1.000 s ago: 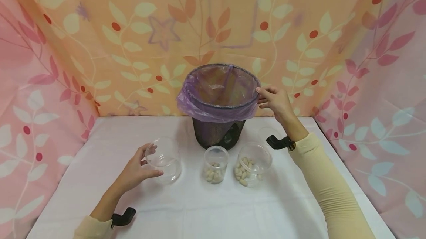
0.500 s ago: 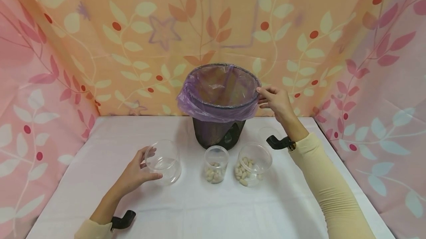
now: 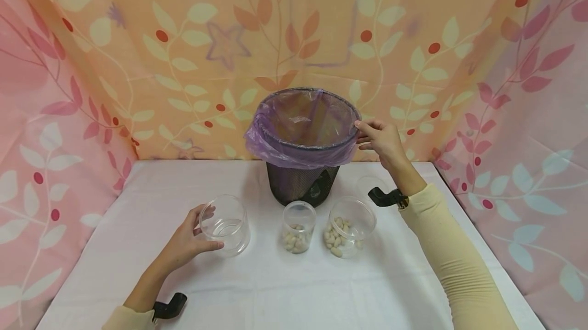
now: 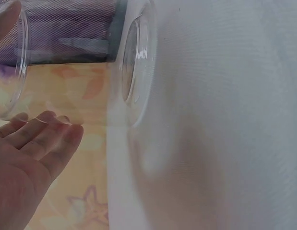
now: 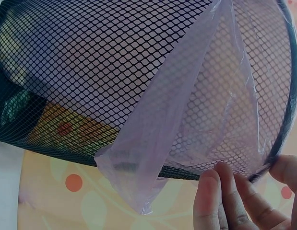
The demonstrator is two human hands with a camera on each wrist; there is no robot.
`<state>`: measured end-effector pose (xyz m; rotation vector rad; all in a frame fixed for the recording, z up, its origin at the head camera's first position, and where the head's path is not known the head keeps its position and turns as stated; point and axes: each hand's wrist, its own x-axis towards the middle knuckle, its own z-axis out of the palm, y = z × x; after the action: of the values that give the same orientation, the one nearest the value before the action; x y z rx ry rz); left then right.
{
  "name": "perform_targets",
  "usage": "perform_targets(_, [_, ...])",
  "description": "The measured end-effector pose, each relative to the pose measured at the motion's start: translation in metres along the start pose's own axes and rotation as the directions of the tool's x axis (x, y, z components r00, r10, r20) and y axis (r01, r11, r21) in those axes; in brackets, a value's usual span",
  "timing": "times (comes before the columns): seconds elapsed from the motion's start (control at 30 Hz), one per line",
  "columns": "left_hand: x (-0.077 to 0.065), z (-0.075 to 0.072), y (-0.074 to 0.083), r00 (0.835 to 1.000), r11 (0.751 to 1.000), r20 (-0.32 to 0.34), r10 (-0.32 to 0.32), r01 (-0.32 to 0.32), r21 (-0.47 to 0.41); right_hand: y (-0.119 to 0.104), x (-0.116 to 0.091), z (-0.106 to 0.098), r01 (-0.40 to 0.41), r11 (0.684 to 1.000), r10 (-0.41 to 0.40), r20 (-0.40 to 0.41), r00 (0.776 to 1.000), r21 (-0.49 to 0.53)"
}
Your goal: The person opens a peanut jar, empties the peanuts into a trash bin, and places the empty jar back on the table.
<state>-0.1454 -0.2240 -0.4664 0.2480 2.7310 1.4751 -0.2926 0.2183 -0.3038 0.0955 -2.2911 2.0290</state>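
My left hand [image 3: 188,240] is round a wide clear plastic cup [image 3: 228,225], thumb near its front and fingers at its far left side. In the left wrist view the fingertips touch the cup's wall, and its base [image 4: 141,62] is down at the white tabletop. No contents show in it. My right hand [image 3: 381,141] pinches the right rim of a black mesh wastebasket [image 3: 298,182] lined with a purple bag [image 3: 303,157]. In the right wrist view the thumb and fingers [image 5: 230,191] are on either side of the rim, by the folded-over bag.
A small clear cup [image 3: 298,210] and a wider clear tub [image 3: 363,218], both with pale oval pieces at the bottom, stand in front of the wastebasket. A faint clear disc [image 3: 369,182] lies by the right wrist. Patterned cloth [image 3: 184,105] surrounds the white table [image 3: 294,294].
The left hand and its cup have shifted slightly down and toward me in the head view, the cup's rim coming nearer. The right hand and the wastebasket have stayed in place.
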Motion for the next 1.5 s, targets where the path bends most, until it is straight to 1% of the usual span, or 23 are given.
perform_targets(0.3, [-0.001,0.001,-0.003,1.0,0.999,0.012,-0.008,0.009,-0.034,-0.001,-0.002,0.0,0.006,1.0,-0.006,0.0,1.0,-0.014])
perform_targets(0.47, [-0.001,0.003,-0.005,1.0,0.999,0.01,0.006,-0.006,-0.04,-0.001,-0.002,0.0,-0.005,1.0,0.005,0.0,1.0,0.009])
perform_targets(0.7, [0.0,0.004,-0.006,0.999,0.997,0.011,0.045,-0.044,-0.067,-0.001,-0.001,-0.001,-0.016,0.999,0.016,-0.017,1.0,0.033])
perform_targets(0.8, [0.0,0.004,-0.007,0.999,0.996,0.012,0.051,-0.05,-0.069,0.0,-0.002,-0.001,-0.009,0.998,0.009,-0.008,1.0,0.057])
perform_targets(0.97, [-0.001,0.003,-0.008,0.999,0.997,0.029,0.041,-0.039,-0.07,0.004,-0.005,-0.001,0.008,0.996,-0.009,0.017,1.0,0.084])
perform_targets(1.2, [-0.004,0.0,-0.009,0.997,0.996,0.056,0.045,-0.041,-0.079,0.007,-0.009,-0.001,-0.004,0.998,0.003,0.02,1.0,0.06])
perform_targets(1.37, [-0.004,-0.004,-0.005,0.998,0.996,0.027,0.062,-0.06,-0.059,0.004,-0.015,0.0,0.003,1.0,-0.003,0.026,1.0,0.009])
perform_targets(1.5, [-0.003,-0.007,0.001,0.996,0.996,0.0,0.084,-0.084,-0.031,0.002,-0.023,0.0,0.02,1.0,-0.019,0.054,0.998,-0.021])
